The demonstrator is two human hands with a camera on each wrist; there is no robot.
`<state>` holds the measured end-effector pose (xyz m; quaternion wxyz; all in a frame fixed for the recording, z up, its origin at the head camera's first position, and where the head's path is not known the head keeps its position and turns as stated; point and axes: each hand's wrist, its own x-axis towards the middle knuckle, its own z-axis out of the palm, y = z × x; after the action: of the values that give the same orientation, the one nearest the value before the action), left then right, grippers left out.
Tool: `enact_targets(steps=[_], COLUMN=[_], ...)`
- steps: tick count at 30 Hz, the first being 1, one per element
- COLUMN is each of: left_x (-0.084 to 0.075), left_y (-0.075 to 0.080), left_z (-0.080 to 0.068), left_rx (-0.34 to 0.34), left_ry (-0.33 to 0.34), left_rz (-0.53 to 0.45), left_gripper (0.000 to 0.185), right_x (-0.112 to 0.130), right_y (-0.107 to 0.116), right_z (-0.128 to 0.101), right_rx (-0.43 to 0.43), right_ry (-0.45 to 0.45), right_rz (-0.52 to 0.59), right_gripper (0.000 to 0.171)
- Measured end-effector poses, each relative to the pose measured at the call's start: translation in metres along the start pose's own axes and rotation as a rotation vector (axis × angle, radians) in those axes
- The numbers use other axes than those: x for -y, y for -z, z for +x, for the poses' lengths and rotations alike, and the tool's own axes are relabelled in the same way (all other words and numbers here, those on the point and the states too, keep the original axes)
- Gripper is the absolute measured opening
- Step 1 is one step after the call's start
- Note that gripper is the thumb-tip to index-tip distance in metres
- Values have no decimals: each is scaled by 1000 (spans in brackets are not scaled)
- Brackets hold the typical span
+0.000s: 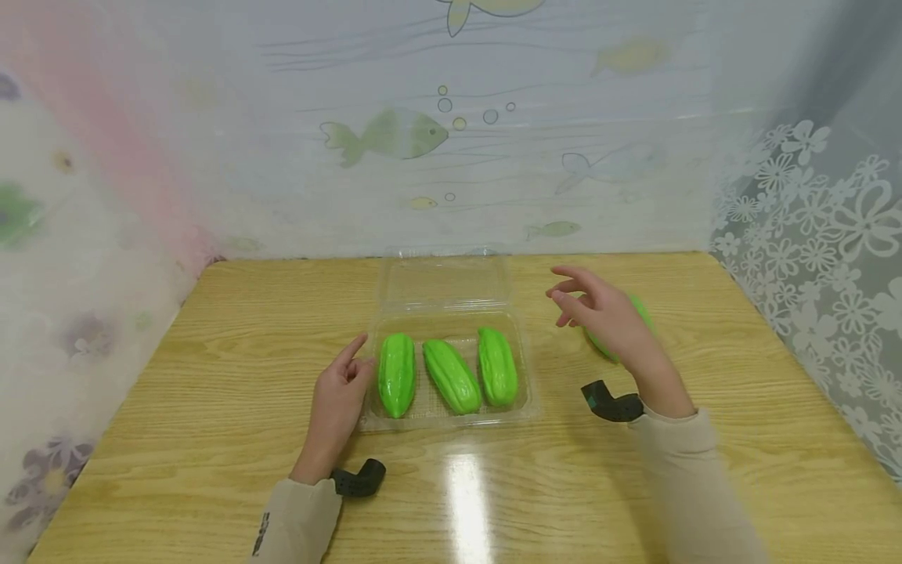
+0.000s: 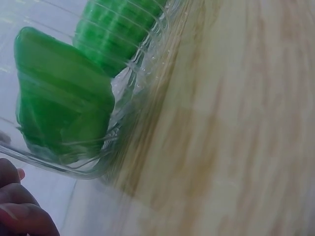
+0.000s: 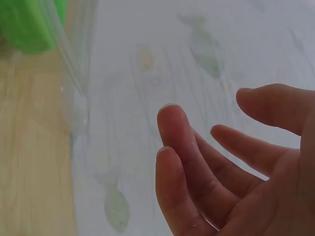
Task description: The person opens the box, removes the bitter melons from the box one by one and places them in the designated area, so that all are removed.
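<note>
Wood table [image 1: 211,407], fish curtain behind | left hand [image 1: 338,403] relaxed, touching tray [image 1: 524,407] mid-frame | right hand [image 1: 606,313] empty, fingers apart, over fourth gourd [image 1: 643,313] right of center | risk: light tray sliding if nudged

Bright green gourds [image 1: 451,374], clear tray [image 1: 444,421], light woodgrain table [image 1: 232,368].

A light wood-grain worktop [image 1: 211,376] carries everything. At its centre lies a clear plastic clamshell box [image 1: 444,301], its lid folded open toward 12 o'clock, with three green gourds lying side by side in its tray. At about 3 o'clock from the box, well apart from it, a fourth green gourd [image 1: 637,309] lies directly on the wood, mostly hidden.
</note>
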<state>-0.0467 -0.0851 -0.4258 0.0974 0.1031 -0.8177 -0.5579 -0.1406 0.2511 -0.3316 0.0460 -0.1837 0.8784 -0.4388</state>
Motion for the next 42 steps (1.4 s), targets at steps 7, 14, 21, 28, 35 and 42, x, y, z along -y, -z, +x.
enact_targets(steps=[7, 14, 21, 28, 35, 42], left_x=[-14, 7, 8, 8, 7, 8], left_y=[2, 0, 2, 3, 2, 2], left_z=[-6, 2, 2, 3, 2, 2], left_rx=[1, -37, -41, -57, -66, -66], left_ry=[-9, -25, -24, -33, -41, -38], left_rz=[33, 57, 43, 39, 33, 42], left_gripper=[46, 43, 43, 42, 42, 42], right_x=[11, 17, 22, 22, 24, 28], right_y=[-18, -37, -52, -65, -74, -85], right_z=[1, 0, 0, -2, -4, -6], right_rx=[91, 130, 205, 287, 272, 259], right_ry=[19, 80, 65, -16, -31, -49], right_rz=[-66, -79, -109, -193, -365, -464], right_gripper=[50, 50, 48, 47, 53, 55])
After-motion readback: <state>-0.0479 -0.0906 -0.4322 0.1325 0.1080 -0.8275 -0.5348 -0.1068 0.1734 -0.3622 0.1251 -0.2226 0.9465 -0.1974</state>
